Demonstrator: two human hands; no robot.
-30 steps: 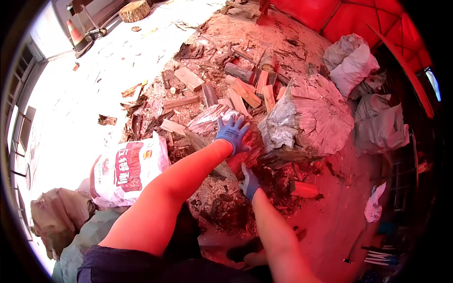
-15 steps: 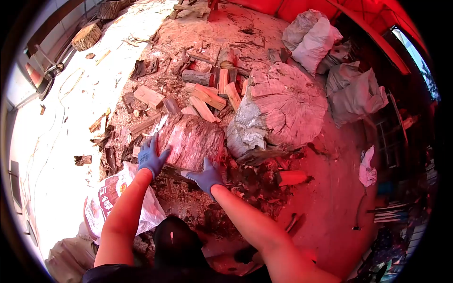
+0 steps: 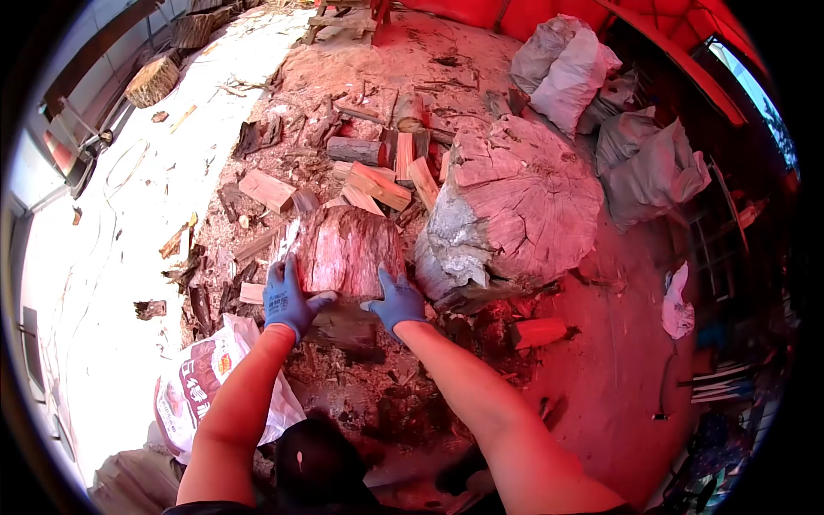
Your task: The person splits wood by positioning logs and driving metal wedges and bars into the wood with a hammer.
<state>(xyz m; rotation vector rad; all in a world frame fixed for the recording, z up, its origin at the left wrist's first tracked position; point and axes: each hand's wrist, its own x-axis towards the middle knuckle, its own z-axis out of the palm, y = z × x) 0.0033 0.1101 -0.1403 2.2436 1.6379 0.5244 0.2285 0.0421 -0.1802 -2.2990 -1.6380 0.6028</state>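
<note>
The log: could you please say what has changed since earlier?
The log has turned to lie crosswise before the person. The left hand has moved from its top to its near left edge; the right hand is at its near right. The stump stayed put.

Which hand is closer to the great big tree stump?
The right. The right hand is just left of the stump, at the near right part of the log; the left hand is farther left.

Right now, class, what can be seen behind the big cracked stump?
Past the far right side of the stump are bulging pale sacks. The stump covers whatever lies beneath it and close behind it, so that cannot be seen.
</note>
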